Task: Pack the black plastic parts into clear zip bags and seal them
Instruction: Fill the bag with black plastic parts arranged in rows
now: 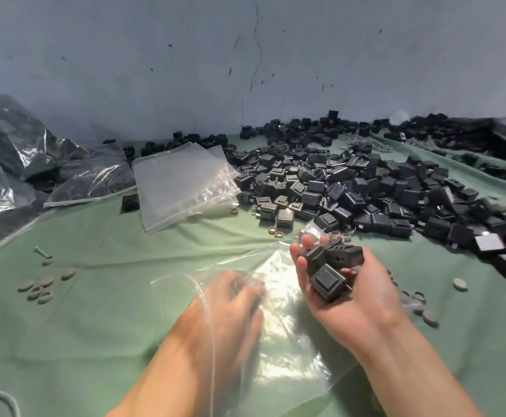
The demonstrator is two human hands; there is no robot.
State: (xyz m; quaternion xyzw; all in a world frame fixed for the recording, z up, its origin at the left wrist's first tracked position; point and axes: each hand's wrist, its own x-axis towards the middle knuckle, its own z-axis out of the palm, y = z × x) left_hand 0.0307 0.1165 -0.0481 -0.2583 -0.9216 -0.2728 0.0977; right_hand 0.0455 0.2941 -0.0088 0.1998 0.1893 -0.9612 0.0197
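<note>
The right hand point(358, 302) is palm up at 4 o'clock. Its fingers curl round a few black parts point(333, 266). They are small hard boxes with flat sides, and some have little holes.

The left hand point(230, 299) is at 6 o'clock, inside a clear bag point(290, 350). The bag is thin, shiny and crinkled, and it lies open on the cloth point(95, 326) between the two hands. The left hand is blurry behind the plastic, so I cannot tell if its fingers are flat or pinching.

The cloth is soft, green and wrinkled.

A big pile point(366, 188) of the same black boxes sits at 2 o'clock, just past the right hand's fingertips. A flat stack of clear bags point(182, 188) lies at 12 o'clock, touching the pile's left edge. One lone box point(130, 202) sits just left of the stack.

Full bags point(20, 152), dark and glossy, are heaped at 9 o'clock.

Little round grey discs point(39, 285) lie at 8 o'clock, with a small screw point(42, 253) beside them. More discs point(429, 317) lie at 4 o'clock, right of the right wrist.

A grey wall point(155, 55) with a thin crack stands behind it all.
</note>
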